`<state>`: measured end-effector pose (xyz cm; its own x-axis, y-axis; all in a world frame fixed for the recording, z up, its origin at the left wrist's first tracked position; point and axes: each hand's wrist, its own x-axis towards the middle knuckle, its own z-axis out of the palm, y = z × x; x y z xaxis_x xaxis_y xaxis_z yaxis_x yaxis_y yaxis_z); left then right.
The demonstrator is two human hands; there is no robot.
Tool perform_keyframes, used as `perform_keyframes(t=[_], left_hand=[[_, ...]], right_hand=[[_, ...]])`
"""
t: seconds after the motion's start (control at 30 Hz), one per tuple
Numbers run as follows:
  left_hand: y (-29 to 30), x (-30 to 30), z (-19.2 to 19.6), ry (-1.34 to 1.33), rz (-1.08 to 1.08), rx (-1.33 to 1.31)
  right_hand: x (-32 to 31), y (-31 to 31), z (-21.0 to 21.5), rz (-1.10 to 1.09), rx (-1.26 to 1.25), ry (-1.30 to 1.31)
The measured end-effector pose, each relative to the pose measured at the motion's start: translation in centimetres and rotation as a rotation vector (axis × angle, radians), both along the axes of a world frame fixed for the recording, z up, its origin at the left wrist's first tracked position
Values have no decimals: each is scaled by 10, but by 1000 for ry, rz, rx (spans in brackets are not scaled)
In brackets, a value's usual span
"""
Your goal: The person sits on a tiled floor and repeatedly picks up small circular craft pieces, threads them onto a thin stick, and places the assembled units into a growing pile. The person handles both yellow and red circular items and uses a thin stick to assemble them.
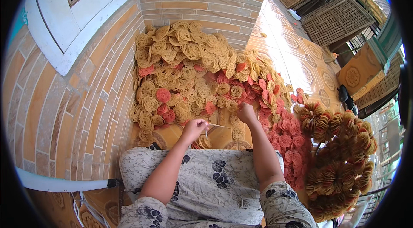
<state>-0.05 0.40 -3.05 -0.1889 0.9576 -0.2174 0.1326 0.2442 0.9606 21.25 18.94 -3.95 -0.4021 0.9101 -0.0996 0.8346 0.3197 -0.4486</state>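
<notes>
My left hand (194, 128) is closed around a thin pale strip or stick (216, 125) that runs toward my right hand. My right hand (246, 112) pinches the far end of that strip at the edge of a big heap of round, lacy noodle-like discs (189, 68), tan and pinkish red, piled on the floor against a brick wall. Both forearms come in from below, over my lap in a grey flower-print cloth (215, 176). A few tan discs (202, 142) lie just in front of my knees.
Strung bundles of the same discs (340, 150) are stacked at my right. Brick wall (64, 111) with a white window frame (81, 17) on the left. Patterned tile floor (301, 64) runs back to woven bamboo trays (335, 17). A white pipe (60, 183) lies at lower left.
</notes>
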Motion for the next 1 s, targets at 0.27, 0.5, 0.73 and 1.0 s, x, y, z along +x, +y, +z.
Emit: perform_keyframes(t=[0.27,0.5,0.73,1.0], left_hand=[[3,-6,7,-366,234,-57],[4,-7,1,-357,348,51],[3,-2,7,-125,287,66],[1,10,-2,144,-29,9]], right_hand=[[-14,-30,50,-78,-731,809],[-26,-46,67,-49,-799,856],[-29,-52,81,-119,-840,949],[-14,-29,56,-7,-662,663]])
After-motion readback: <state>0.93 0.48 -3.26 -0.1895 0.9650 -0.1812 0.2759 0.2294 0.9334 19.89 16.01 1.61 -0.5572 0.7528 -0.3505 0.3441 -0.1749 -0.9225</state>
